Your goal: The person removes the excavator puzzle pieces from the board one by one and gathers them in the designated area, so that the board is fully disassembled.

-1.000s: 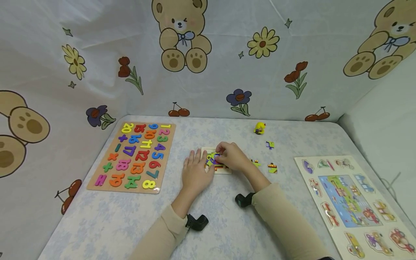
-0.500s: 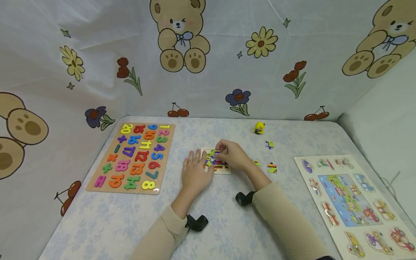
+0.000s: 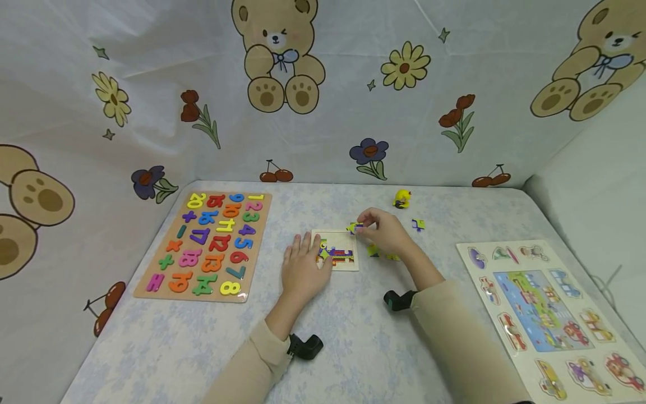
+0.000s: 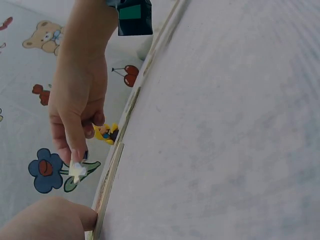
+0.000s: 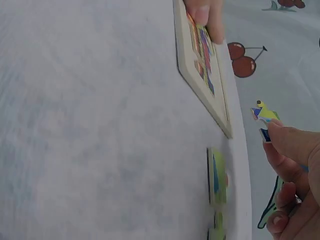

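Observation:
My left hand point(image 3: 301, 268) rests over the left side of a small wooden jigsaw board point(image 3: 345, 238), fingers extended. Assembled colourful pieces point(image 3: 343, 256) fill the board's lower part, while bare wood shows above them. Just off the board's upper right corner, my right hand point(image 3: 387, 233) pinches a green and purple jigsaw piece point(image 3: 353, 228) between thumb and forefinger. The right wrist view shows that jigsaw piece point(image 5: 266, 113) held above the table. Loose jigsaw pieces point(image 3: 373, 251) lie under the right hand, partly hidden, and another jigsaw piece point(image 3: 418, 225) lies to its right.
A number board point(image 3: 241, 290) lies at the left of the table. At the right is a large picture puzzle board point(image 3: 484, 255). A small yellow duck figure point(image 3: 402, 198) stands near the back edge, before a patterned cloth backdrop point(image 3: 333, 151).
My right hand has lifted off the board and moved right with a jigsaw piece, baring wood in the board's upper part. The left hand stays in place.

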`<action>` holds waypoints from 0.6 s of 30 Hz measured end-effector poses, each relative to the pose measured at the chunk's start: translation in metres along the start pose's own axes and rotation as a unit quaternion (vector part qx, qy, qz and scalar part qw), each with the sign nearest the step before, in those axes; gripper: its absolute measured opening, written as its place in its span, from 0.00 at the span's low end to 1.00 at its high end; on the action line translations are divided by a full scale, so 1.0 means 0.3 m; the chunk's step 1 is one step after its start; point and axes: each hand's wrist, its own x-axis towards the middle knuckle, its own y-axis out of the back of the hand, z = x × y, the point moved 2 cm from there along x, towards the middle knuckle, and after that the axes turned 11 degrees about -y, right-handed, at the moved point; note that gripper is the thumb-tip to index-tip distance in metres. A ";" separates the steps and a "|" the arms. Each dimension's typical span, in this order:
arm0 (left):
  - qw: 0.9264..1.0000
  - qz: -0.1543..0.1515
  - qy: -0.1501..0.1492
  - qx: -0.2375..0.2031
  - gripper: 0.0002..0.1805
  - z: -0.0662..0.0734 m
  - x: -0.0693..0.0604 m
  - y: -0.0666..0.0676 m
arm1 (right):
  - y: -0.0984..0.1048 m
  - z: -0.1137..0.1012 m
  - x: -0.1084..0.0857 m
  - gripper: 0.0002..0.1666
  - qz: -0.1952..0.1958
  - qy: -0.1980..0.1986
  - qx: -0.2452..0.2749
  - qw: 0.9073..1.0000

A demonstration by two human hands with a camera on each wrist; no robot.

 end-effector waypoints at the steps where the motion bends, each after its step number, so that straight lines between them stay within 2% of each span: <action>1: 1.000 0.001 -0.001 -0.001 0.38 0.000 0.000 0.000 | 0.015 0.012 0.002 0.11 0.003 -0.006 -0.005 1.000; 11: 1.000 -0.002 -0.001 -0.008 0.38 0.000 0.000 0.001 | 0.160 0.162 0.016 0.16 0.028 -0.055 -0.015 0.998; 18: 1.000 -0.004 0.001 -0.007 0.38 0.000 0.001 -0.001 | 0.205 0.235 0.022 0.18 0.048 -0.080 -0.014 0.996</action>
